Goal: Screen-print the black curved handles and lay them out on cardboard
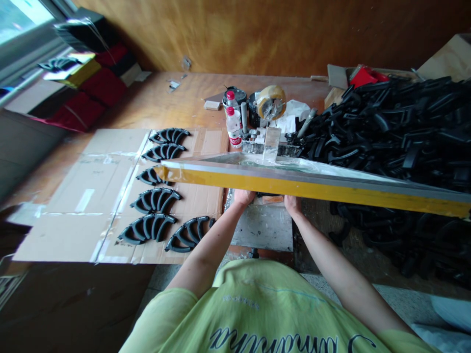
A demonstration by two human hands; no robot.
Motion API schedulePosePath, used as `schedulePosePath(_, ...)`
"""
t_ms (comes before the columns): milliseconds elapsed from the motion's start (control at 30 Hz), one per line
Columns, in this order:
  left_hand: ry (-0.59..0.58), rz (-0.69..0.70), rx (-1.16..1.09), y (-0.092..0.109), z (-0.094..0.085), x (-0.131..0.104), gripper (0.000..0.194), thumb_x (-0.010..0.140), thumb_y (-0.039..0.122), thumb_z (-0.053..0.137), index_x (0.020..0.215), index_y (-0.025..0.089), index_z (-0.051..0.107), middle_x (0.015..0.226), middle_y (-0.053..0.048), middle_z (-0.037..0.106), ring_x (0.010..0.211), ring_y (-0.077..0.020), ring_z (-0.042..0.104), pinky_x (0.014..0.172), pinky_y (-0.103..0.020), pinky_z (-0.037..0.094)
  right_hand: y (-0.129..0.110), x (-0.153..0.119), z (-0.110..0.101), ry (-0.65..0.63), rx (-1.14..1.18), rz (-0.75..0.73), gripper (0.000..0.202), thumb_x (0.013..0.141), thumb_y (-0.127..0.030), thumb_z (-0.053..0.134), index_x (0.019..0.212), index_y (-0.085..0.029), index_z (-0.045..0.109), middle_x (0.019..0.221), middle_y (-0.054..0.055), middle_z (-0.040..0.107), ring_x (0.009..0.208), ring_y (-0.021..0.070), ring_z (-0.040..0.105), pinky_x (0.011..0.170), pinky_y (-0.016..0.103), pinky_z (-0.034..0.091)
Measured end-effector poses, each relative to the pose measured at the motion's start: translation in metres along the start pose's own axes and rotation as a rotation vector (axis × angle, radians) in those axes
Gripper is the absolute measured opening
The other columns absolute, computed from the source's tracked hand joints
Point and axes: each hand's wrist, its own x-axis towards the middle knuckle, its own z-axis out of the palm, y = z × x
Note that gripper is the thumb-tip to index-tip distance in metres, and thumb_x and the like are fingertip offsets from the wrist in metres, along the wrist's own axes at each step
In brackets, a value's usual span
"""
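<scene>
- Left hand (244, 197): placed under the near edge of the yellow-sided frame, at the left of the working spot. Fingers are mostly hidden by the frame; whether they are spread or clamped cannot be told.
- Right hand (292, 204): opposite the left hand, a short gap between the two. Fingertips are likewise covered; grip cannot be told.
- Far left: a stack of boxes (90, 95), red, black and yellow, near the window.
- Left: a flattened cardboard sheet (84, 201) with taped seams lies on the table (162, 98). Six fan-shaped black parts (147, 230) rest along its right half: five in a column, one beside the left forearm. The third in the column is partly behind the frame's corner.
- Centre: the frame (312, 189) spans from above the cardboard to the right side, over both hands. A grey metal plate (263, 230) lies below it, nearest the person. A small orange-brown block (273, 199) shows between the hands.
- Behind the frame: two red-capped bottles (234, 130), a roll of tape (271, 104) and an upright pale block (272, 143).
- Right: a large heap of black plastic pieces (371, 132), extending behind and below the frame.
</scene>
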Motion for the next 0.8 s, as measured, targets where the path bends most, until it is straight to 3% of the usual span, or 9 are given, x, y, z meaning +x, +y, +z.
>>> schedulePosePath(800,-0.006,-0.015,-0.026,-0.002,0.001,-0.001,0.044,0.084,0.024,0.052,0.126,0.030,0.059,0.130,-0.003,0.061,0.132,-0.0284,0.040,0.109,-0.044,0.033,0.006,-0.001,0.005,-0.035,-0.036,0.062,0.035,0.093,-0.031,0.039,0.109,-0.016,0.066,0.102,0.016,0.069,0.111,0.0323,0.057,0.100,0.049,0.041)
